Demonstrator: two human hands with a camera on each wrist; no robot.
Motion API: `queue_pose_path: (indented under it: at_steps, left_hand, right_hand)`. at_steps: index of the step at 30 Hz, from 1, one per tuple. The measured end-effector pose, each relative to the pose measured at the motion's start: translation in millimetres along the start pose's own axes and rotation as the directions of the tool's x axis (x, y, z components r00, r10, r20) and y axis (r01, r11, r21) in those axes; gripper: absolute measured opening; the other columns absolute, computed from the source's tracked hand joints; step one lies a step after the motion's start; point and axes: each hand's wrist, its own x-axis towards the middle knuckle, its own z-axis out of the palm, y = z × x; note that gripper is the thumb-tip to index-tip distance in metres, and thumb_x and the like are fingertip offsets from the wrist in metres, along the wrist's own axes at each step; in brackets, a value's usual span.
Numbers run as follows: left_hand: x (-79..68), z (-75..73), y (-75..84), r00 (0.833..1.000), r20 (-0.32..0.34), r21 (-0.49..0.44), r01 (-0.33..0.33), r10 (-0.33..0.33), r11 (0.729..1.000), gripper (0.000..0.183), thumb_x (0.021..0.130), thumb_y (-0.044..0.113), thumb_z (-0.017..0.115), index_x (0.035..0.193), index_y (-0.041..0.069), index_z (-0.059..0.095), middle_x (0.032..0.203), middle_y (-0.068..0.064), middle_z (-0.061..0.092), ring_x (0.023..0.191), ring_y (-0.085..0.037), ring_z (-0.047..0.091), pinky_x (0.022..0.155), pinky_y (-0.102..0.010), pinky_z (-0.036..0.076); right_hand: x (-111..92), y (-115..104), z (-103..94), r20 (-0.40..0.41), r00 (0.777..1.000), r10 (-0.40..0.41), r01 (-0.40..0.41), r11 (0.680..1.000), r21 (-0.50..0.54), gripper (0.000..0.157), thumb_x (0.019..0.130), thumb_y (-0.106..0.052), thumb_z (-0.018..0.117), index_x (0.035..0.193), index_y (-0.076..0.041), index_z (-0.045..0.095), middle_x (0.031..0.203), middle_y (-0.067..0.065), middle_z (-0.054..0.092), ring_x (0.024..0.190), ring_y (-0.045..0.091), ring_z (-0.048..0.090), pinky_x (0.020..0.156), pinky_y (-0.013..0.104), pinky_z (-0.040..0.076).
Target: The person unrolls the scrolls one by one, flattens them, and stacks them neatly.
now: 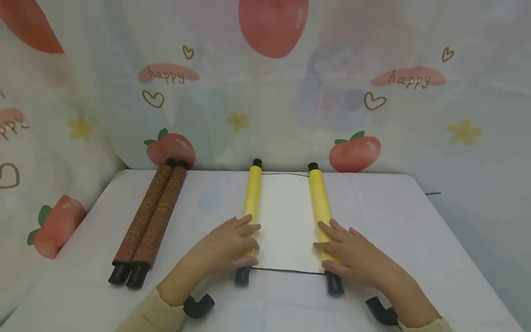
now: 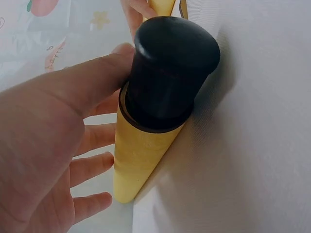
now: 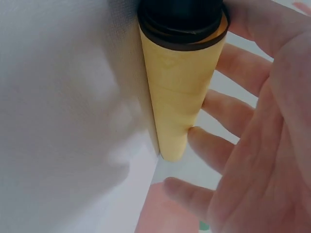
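A yellow scroll lies partly unrolled on the table, its white sheet (image 1: 286,221) showing between two rolls with black end knobs. My left hand (image 1: 230,244) rests on the near half of the left roll (image 1: 253,189), fingers spread over it. In the left wrist view the thumb lies beside the black knob (image 2: 175,53), the other fingertips along the yellow side. On the right roll (image 1: 318,193), the fingers of my right hand (image 1: 352,251) lie spread in the same way. The right wrist view shows them loosely bent along the yellow roll (image 3: 180,87).
Two brown patterned scrolls (image 1: 151,216), rolled up with black knobs, lie side by side on the left of the white table (image 1: 415,230). A printed cloth (image 1: 265,101) hangs behind the table's back edge. Black curved pieces (image 1: 199,305) sit at both wrists.
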Motion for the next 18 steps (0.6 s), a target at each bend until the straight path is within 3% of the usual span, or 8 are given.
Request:
queue_pose_path:
  at_steps: [5,12,18]
  left_hand:
    - [-0.6,-3.8,-1.6,0.999,0.043,0.017,0.020,-0.020,1.000,0.035,0.095,0.050,0.061,0.120,0.028,0.072,0.154,-0.004,0.045,0.148,-0.031,0.030,0.115,-0.056,0.030]
    - [-1.1,-6.1,-7.7,1.000,0.000,0.002,0.011,-0.011,1.000,0.028,0.094,0.048,0.065,0.109,0.026,0.073,0.153,-0.003,0.047,0.147,-0.034,0.033,0.113,-0.057,0.033]
    - [-8.3,-3.5,-10.1,0.999,-0.032,-0.009,-0.021,0.021,1.000,0.027,0.093,0.044,0.066,0.109,0.024,0.073,0.146,0.000,0.054,0.144,-0.032,0.038,0.112,-0.058,0.033]
  right_hand:
    - [0,-1,-1.2,0.007,1.000,0.011,-0.011,1.000,-0.008,0.043,0.095,-0.046,0.064,0.135,-0.028,0.064,0.160,0.009,0.035,0.147,0.039,0.029,0.106,0.067,0.033]
    - [0,1,-7.7,-0.004,1.000,0.029,-0.029,1.000,-0.003,0.041,0.093,-0.046,0.067,0.129,-0.025,0.067,0.159,0.009,0.037,0.146,0.036,0.032,0.109,0.065,0.031]
    - [-6,4,-8.2,0.010,1.000,0.027,-0.027,1.000,0.013,0.040,0.091,-0.040,0.072,0.128,-0.025,0.068,0.157,0.010,0.039,0.146,0.041,0.032,0.108,0.064,0.034]
